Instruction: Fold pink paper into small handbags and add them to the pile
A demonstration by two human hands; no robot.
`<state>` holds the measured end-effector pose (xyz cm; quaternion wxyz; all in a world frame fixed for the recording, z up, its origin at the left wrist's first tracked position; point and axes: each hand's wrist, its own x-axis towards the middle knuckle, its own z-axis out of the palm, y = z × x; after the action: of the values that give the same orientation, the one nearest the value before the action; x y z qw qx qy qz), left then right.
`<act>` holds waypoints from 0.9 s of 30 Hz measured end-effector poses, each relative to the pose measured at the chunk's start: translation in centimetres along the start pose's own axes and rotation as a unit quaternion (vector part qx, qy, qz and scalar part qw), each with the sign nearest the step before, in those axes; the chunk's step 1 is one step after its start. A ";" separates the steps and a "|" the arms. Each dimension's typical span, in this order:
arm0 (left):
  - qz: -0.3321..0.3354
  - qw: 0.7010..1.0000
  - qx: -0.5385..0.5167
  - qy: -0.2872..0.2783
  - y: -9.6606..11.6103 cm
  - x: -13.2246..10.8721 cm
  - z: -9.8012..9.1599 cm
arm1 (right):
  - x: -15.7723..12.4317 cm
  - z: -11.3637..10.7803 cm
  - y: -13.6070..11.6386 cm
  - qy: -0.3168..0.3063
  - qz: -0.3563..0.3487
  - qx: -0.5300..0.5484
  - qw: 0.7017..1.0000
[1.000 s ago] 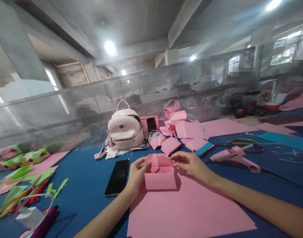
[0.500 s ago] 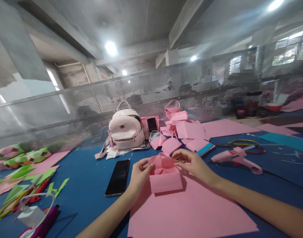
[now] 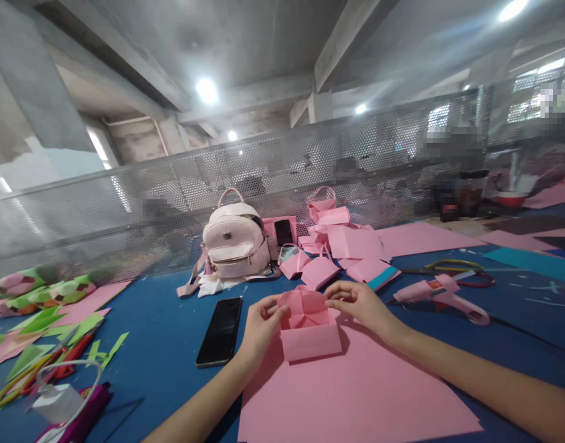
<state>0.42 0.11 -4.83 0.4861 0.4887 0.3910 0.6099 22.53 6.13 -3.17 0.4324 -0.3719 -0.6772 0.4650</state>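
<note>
A small folded pink paper box (image 3: 311, 342) with a raised back flap rests on flat pink paper sheets (image 3: 356, 400). My left hand (image 3: 263, 326) pinches the box's left edge between thumb and fingers. At the opposite side, my right hand (image 3: 356, 303) grips the right end of the back flap, thumb and fingertips closed on it. The box opening faces me, showing creased inner folds. Just left of my left hand lies a black smartphone (image 3: 219, 332). A pink glue gun (image 3: 444, 296) lies to the right of my right hand, its cord running off right.
A pale pink backpack (image 3: 234, 240) stands behind, beside several folded pink paper pieces (image 3: 322, 271). Scissors (image 3: 462, 271) lie behind the glue gun. On the left are green paper scraps (image 3: 86, 326), more scissors (image 3: 28, 378) and a white charger (image 3: 58, 403). A perforated metal screen (image 3: 181, 191) borders the table.
The pink box has shifted very slightly toward me and to the right. My right hand has lowered a little with it; both hands keep their hold.
</note>
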 end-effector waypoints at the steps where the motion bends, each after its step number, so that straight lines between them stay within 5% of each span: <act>1: 0.000 1.000 0.001 -0.001 0.1 0.0 0.0 | 0.1 0.0 0.2 0.002 0.004 -0.001 1.000; 18: 0.040 0.994 0.102 -0.031 0.7 -0.1 0.3 | -0.4 0.3 0.0 0.001 -0.012 -0.018 1.000; 27: 0.166 0.957 0.237 0.002 3.6 -1.7 1.5 | -0.7 0.5 -0.8 -0.044 -0.093 -0.068 0.992</act>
<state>1.17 -2.39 -1.46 0.2476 0.6465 0.4387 0.5730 22.22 5.08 -2.67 0.4171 -0.3153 -0.7571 0.3916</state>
